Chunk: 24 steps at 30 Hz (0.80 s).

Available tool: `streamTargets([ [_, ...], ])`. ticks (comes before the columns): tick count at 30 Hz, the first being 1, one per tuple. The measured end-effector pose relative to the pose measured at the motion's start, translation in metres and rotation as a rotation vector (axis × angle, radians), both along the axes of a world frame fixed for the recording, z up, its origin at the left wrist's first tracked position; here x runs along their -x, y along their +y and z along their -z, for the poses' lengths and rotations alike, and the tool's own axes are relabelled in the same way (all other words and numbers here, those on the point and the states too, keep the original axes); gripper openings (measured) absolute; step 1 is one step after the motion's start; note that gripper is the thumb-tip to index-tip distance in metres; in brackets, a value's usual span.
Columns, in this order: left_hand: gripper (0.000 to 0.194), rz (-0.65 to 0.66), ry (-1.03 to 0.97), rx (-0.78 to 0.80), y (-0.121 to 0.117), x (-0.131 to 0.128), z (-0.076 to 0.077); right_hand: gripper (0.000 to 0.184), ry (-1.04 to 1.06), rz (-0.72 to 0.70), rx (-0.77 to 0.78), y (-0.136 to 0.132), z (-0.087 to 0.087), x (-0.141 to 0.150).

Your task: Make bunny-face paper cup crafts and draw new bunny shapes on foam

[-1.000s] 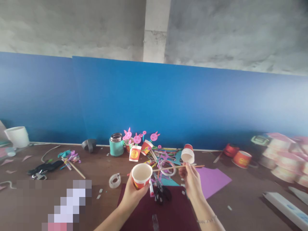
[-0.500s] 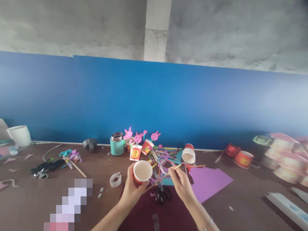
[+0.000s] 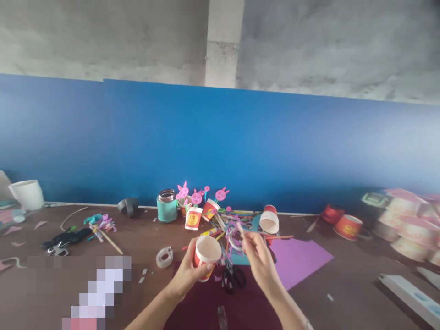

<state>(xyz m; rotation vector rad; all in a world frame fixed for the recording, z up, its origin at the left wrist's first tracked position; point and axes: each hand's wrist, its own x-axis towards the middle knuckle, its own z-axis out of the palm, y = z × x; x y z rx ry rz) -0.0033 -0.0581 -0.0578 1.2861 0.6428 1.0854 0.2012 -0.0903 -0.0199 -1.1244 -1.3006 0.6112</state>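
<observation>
My left hand [image 3: 188, 271] is wrapped round a red and white paper cup [image 3: 208, 249], its open mouth tilted up toward me. Just right of it, my right hand [image 3: 257, 251] pinches a thin pale stick [image 3: 239, 227] with its end pointing up; most of its length is hidden or foreshortened. Behind the hands stand several red paper cups [image 3: 193, 219] with pink pig-face cutouts [image 3: 196, 197] on stems. Below and between the hands lie black-handled scissors [image 3: 233, 277] on a dark maroon sheet [image 3: 202, 311].
A tape roll [image 3: 164, 257] lies left of my left hand, near a teal jar [image 3: 167, 206]. Purple paper [image 3: 299, 263] spreads to the right. Another cup [image 3: 269, 220] lies tipped at the back. Stacked patterned bowls [image 3: 409, 224] and a long white box [image 3: 410, 298] are far right.
The cup in my left hand has shifted slightly right and down, tilting a little. My right hand has turned the stick from slanting down toward the cup to pointing upward.
</observation>
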Motion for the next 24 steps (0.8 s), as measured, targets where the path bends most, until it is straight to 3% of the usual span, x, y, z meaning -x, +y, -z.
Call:
streamTargets([
  [3,0.065,0.03,0.016,-0.075,0.003,-0.001,0.003,0.019,-0.411,-0.073,-0.114,-0.004,0.006,0.008],
  [6,0.064,0.05,0.004,-0.145,0.005,-0.001,0.008,0.027,-0.574,-0.081,-0.143,-0.005,0.009,0.013],
  [13,0.07,0.098,-0.012,-0.159,0.006,-0.004,0.019,0.026,-0.608,-0.074,-0.102,-0.005,0.015,0.02],
  [24,0.068,0.097,0.073,-0.197,0.003,-0.003,0.014,0.026,-0.638,-0.079,-0.057,-0.007,0.017,0.023],
])
